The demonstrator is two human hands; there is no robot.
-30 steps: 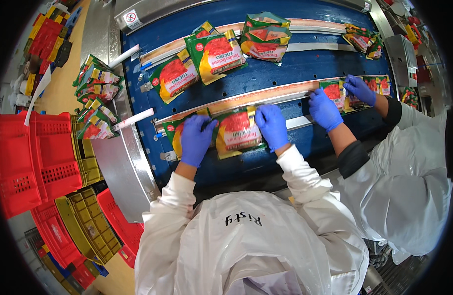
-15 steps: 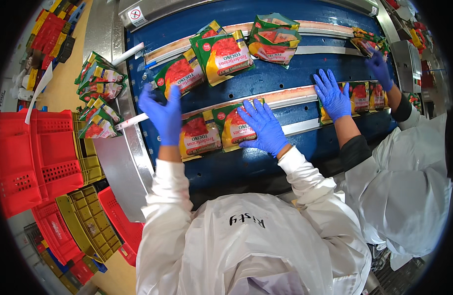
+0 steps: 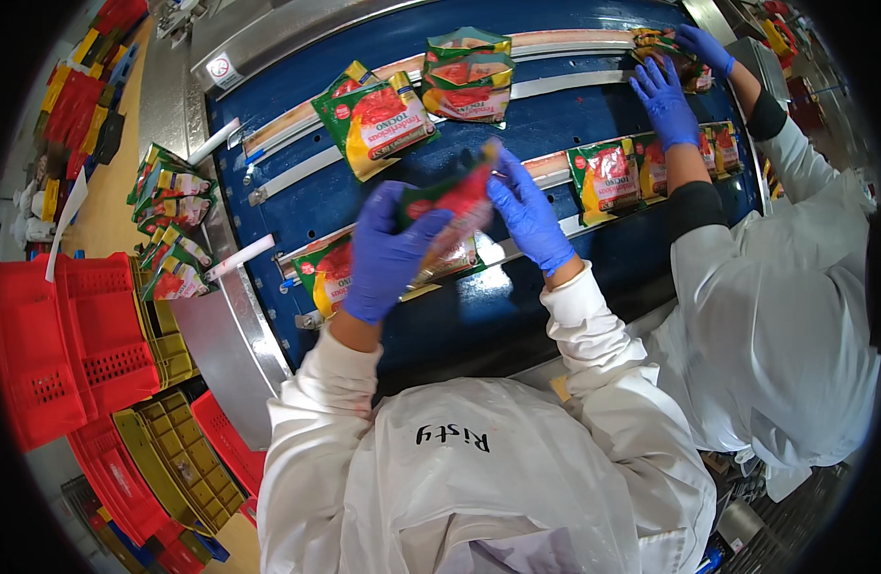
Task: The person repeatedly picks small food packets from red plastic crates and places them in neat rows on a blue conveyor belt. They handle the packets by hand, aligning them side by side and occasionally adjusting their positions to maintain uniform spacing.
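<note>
A food pouch (image 3: 459,203), green, red and yellow, is tilted and smeared by motion between my two blue-gloved hands. My left hand (image 3: 388,253) grips its left side, with the thumb across its front. My right hand (image 3: 531,215) pinches its upper right corner. Below them, similar pouches lean in a row on the lower rail; one pouch (image 3: 323,275) shows left of my left wrist, another (image 3: 455,260) is partly hidden by my left hand. Beyond, an overlapping pair of pouches (image 3: 378,120) and a stack of pouches (image 3: 467,86) lie by the upper rail.
The blue conveyor (image 3: 498,330) has metal rails across it. At right a co-worker's gloved hands (image 3: 668,105) work over more pouches (image 3: 603,180). Several pouches (image 3: 172,196) lie on the left ledge beside white rods (image 3: 241,258). Red crates (image 3: 67,335) and yellow crates (image 3: 187,450) stand left.
The leftmost pouch by the upper rail has been picked up and is in my hands. My hands have come together over the lower row. The whole view has shifted a little.
</note>
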